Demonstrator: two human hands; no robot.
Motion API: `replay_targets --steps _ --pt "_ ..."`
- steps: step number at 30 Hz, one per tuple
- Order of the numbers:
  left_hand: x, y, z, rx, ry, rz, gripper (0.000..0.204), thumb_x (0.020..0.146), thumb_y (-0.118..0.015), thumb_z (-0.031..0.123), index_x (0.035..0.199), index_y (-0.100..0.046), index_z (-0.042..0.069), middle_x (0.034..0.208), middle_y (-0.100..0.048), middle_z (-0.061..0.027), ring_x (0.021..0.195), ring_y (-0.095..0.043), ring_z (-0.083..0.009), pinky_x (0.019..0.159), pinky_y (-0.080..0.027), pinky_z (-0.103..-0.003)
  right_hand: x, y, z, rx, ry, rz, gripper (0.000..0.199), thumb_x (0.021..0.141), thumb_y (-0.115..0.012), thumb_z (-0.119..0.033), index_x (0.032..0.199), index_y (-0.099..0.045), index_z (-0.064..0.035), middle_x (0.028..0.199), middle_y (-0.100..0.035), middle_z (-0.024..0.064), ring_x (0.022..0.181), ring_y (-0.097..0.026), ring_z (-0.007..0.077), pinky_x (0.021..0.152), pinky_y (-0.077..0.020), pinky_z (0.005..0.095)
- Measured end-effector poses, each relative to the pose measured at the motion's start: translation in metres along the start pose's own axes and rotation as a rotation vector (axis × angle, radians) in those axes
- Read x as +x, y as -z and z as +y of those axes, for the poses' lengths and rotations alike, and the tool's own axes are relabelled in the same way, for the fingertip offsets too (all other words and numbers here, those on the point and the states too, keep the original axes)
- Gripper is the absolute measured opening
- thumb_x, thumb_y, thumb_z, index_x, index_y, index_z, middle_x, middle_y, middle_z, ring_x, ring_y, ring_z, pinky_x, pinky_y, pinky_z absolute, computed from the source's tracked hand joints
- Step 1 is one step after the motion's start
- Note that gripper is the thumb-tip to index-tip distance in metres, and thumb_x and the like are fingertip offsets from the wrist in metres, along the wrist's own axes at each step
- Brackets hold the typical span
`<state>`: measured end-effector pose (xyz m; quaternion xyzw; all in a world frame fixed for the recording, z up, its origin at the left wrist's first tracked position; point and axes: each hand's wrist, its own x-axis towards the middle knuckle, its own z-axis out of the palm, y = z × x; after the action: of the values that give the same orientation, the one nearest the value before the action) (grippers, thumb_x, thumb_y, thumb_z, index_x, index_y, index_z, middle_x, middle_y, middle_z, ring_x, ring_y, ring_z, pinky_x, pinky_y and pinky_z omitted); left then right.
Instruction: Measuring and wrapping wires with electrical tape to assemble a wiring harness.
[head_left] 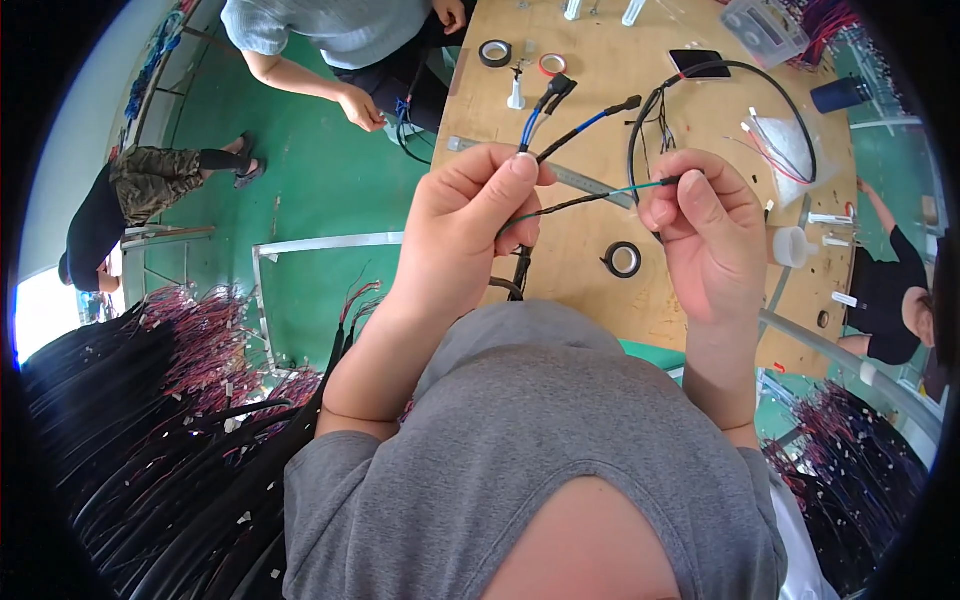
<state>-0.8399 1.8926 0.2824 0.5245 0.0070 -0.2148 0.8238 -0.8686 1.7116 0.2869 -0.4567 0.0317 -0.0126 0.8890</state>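
Observation:
My left hand (478, 215) is closed around a wiring harness. From its fingers stick up two taped branches with blue wire and black ends, one a wire branch (590, 122) and the other tipped by black connectors (555, 92). A thinner black-wrapped branch with a bare green stretch (635, 188) runs across to my right hand (712, 215). That hand pinches the branch's black end between thumb and forefinger. Below my left hand, part of the harness (522, 270) hangs down in front of my grey shirt.
On the wooden table (570, 285) lie a steel ruler (590, 185), black tape rolls (622, 260), a red tape roll (552, 64), a phone (700, 64), a looped black cable (790, 85) and a white bag (785, 145). Cable bundles (120, 400) fill the lower left. Other people (330, 35) are nearby.

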Motion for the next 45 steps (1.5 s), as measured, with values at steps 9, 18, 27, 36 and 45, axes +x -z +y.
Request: replay_targets --steps 9,18,27,36,45 --pt "-0.004 0.005 -0.002 -0.031 -0.035 -0.058 0.013 0.078 -0.057 0.013 0.081 -0.055 0.001 0.065 -0.052 0.0009 0.055 -0.044 -0.0038 0.050 -0.033 -0.016 0.000 0.000 0.003 -0.054 0.037 0.032 0.015 0.079 -0.056 -0.012 0.085 -0.058 0.0021 0.072 -0.059 0.0082 0.057 -0.051 0.0095 0.054 -0.0404 0.0195" --pt "-0.007 -0.005 0.000 0.057 -0.003 -0.070 0.011 0.076 -0.058 0.009 0.081 -0.054 0.000 0.063 -0.050 0.0011 0.056 -0.042 -0.0046 0.053 -0.035 -0.019 0.001 -0.001 0.008 -0.127 0.135 0.068 0.022 0.085 -0.047 -0.018 0.067 -0.046 -0.0034 0.061 -0.043 0.0014 0.052 -0.032 0.0069 0.048 -0.0270 0.0196" --pt "-0.008 -0.002 0.000 0.033 0.023 -0.053 0.008 0.079 -0.052 0.009 0.081 -0.052 0.001 0.054 -0.041 0.0026 0.047 -0.032 -0.0047 0.050 -0.032 -0.023 0.004 -0.001 0.013 0.011 0.145 0.064 0.013 0.079 -0.057 -0.012 0.069 -0.052 -0.0041 0.061 -0.048 -0.0004 0.050 -0.036 0.0056 0.048 -0.0291 0.0190" --pt "-0.006 0.002 -0.003 -0.091 0.005 -0.060 0.014 0.080 -0.054 0.013 0.081 -0.053 -0.001 0.056 -0.048 -0.0001 0.049 -0.041 -0.0052 0.046 -0.030 -0.017 0.005 -0.002 0.014 0.012 0.132 0.070 0.014 0.078 -0.057 -0.013 0.069 -0.053 -0.0043 0.059 -0.047 -0.0010 0.050 -0.036 0.0053 0.048 -0.0288 0.0188" --pt "-0.004 0.002 -0.003 -0.092 0.012 -0.046 0.014 0.081 -0.051 0.012 0.082 -0.053 -0.002 0.054 -0.047 -0.0005 0.047 -0.037 -0.0054 0.049 -0.034 -0.019 0.005 -0.003 0.015 0.026 0.124 0.094 0.016 0.078 -0.058 -0.014 0.066 -0.052 -0.0051 0.057 -0.046 -0.0005 0.049 -0.036 0.0052 0.047 -0.0291 0.0186"
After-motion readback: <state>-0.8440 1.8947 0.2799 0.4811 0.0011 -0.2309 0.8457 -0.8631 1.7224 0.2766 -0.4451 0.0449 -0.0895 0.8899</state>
